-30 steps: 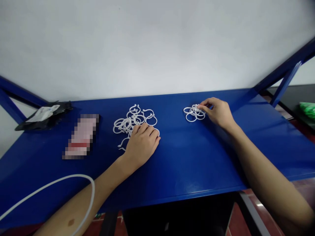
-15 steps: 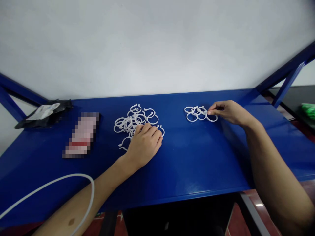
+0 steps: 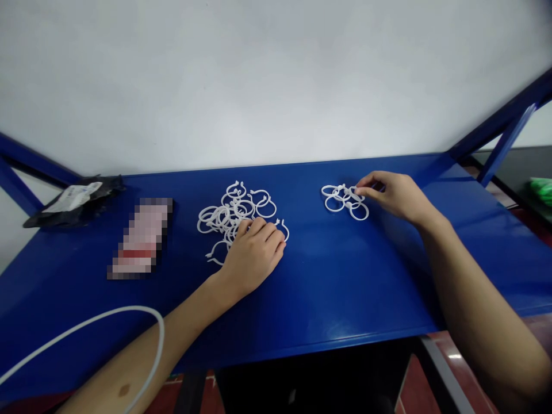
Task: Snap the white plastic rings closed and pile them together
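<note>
On blue table [image 3: 319, 276], left hand [image 3: 254, 253] over larger ring pile [image 3: 224, 215], grip hidden, right hand's [image 3: 390, 195] thumb and fingertip nearly closed at small ring pile [image 3: 334, 202]

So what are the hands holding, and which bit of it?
The right hand seems to pinch a white ring by its upper edge. The left hand covers other rings; whether it holds any can't be told.

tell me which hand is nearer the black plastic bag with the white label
Left. The left hand, over the larger pile of white rings, is right of the bag; the right hand is farther right.
</note>
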A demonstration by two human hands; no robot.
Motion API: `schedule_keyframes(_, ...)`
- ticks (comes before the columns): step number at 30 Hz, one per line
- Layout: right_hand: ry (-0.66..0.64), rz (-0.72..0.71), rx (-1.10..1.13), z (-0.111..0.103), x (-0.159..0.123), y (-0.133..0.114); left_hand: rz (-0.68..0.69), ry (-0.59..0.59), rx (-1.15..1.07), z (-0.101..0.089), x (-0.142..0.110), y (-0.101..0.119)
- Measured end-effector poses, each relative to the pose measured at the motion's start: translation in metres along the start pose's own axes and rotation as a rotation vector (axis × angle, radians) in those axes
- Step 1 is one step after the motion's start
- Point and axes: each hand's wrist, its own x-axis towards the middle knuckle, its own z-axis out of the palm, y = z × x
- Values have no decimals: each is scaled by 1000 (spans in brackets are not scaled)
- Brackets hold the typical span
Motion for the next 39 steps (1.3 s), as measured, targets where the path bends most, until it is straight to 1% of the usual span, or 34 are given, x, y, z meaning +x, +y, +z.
schedule_keyframes(3,186,-56,-33,3,-5,-18,14,39,-5,-1,1,1)
schedule_keyframes(4,228,-81,-29,5,-8,-25,21,60,-10,-2,2,2)
schedule_keyframes(5,248,-112,-18,9,-11,-34,28,86,-14,-2,2,3)
schedule_keyframes(6,235,-151,1,13,-15,-44,38,113,-15,-3,2,3)
schedule_keyframes(8,147,-209,71,23,-25,-64,66,168,-8,-5,2,4)
schedule_keyframes(10,7,-219,188,34,-36,-84,97,217,11,-7,2,5)
schedule_keyframes(13,-209,-170,452,53,-53,-107,142,265,57,-10,3,7)
schedule_keyframes(15,-260,-126,621,63,-61,-115,168,280,80,-11,4,8)
schedule_keyframes(17,-271,-103,735,69,-65,-118,184,284,85,-11,4,9)
schedule_keyframes(18,-260,-100,753,70,-66,-118,188,285,79,-11,4,9)
schedule_keyframes(20,-200,-124,704,71,-67,-117,181,296,49,-11,4,9)
schedule_keyframes(23,-99,-265,551,69,-66,-114,111,348,-39,-11,2,9)
schedule_keyframes(25,-84,-369,499,67,-65,-112,27,377,-84,-11,2,8)
schedule_keyframes(27,-78,-432,484,67,-66,-112,-36,364,-100,-9,2,5)
schedule_keyframes(29,-70,-463,479,68,-66,-112,-64,322,-120,-7,2,2)
schedule_keyframes(32,-58,-465,477,69,-67,-112,-69,283,-174,-4,3,-2)
schedule_keyframes(35,-31,-466,485,70,-68,-112,-59,290,-202,-3,3,-2)
schedule_keyframes(39,-17,-528,479,71,-69,-112,-25,311,-251,-2,3,3)
